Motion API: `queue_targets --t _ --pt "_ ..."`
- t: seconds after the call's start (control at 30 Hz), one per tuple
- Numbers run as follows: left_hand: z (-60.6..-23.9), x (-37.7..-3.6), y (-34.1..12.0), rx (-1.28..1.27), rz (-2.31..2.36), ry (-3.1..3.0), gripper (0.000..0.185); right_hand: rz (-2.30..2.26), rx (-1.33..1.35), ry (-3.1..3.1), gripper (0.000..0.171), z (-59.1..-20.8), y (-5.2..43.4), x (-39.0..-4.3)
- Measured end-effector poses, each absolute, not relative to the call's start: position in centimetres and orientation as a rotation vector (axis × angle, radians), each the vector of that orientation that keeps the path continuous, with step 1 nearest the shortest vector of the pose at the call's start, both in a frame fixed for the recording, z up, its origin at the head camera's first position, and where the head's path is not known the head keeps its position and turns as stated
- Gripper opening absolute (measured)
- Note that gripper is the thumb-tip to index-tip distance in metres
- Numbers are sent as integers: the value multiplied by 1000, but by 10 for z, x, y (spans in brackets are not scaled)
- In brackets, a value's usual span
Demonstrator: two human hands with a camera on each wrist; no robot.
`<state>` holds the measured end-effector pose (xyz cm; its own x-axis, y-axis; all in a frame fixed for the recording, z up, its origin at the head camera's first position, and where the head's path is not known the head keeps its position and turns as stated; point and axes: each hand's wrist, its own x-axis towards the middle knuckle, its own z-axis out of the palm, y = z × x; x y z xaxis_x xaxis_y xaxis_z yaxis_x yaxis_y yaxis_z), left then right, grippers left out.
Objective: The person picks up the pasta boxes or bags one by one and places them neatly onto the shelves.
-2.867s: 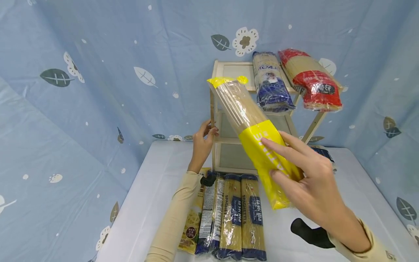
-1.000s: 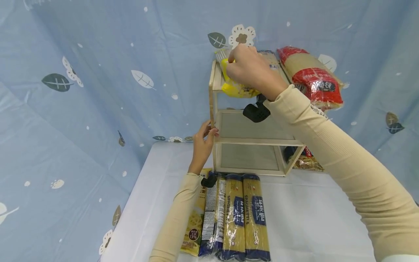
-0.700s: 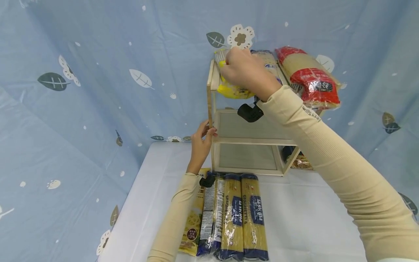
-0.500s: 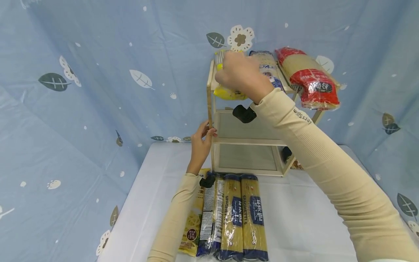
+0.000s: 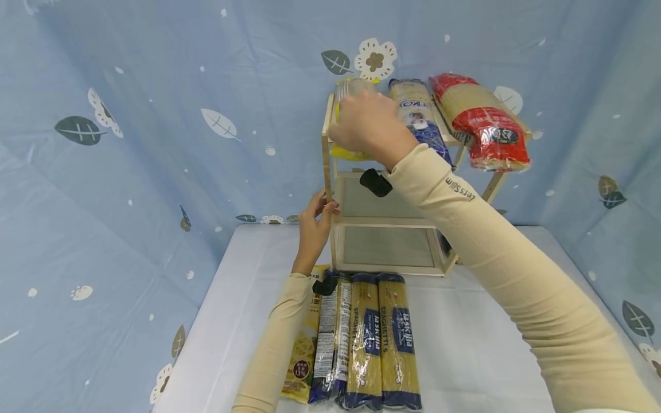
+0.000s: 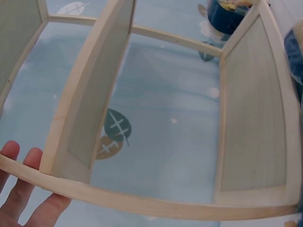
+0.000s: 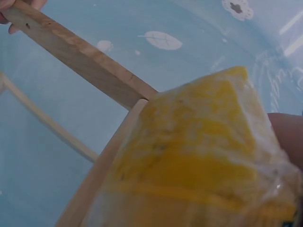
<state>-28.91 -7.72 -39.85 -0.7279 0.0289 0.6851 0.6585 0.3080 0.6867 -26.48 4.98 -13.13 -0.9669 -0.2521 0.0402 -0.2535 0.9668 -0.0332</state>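
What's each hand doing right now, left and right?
Left hand: grips the front left post of the wooden rack.
Right hand: holds the yellow spaghetti pack on the rack's top shelf.

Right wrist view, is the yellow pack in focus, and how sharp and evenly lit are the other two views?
Right wrist view: the yellow pack fills the frame at close range and looks soft and blurred; the rack post is sharper. Left wrist view: sharp, but the rack rails bow from lens distortion. Head view: evenly lit and sharp enough to read the pack labels, with weak shadows and bent edges.
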Motion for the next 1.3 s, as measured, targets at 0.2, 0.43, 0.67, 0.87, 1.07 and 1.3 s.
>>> queue_targets --t 0.2,0.43,0.67,0.87,1.07,1.3 --pt "-398 -287 -79 -612 -1464 -1989 35 17 396 -3077 30 -133 42 -266" --pt "-391 -279 -83 -602 -1442 -2009 34 -68 418 -3047 27 -137 35 -266" --pt "-401 -288 -89 -589 -1447 -2005 34 -188 476 -3095 47 -126 36 -263" --pt "-390 -278 -86 -598 -1456 -1978 33 34 512 -3026 39 -117 46 -250" --pt "-372 -261 -81 -620 -1456 -1976 29 181 638 -2908 40 -113 58 -226" --pt "-373 -258 -81 -605 -1432 -1988 28 309 809 -2787 44 -112 72 -194"
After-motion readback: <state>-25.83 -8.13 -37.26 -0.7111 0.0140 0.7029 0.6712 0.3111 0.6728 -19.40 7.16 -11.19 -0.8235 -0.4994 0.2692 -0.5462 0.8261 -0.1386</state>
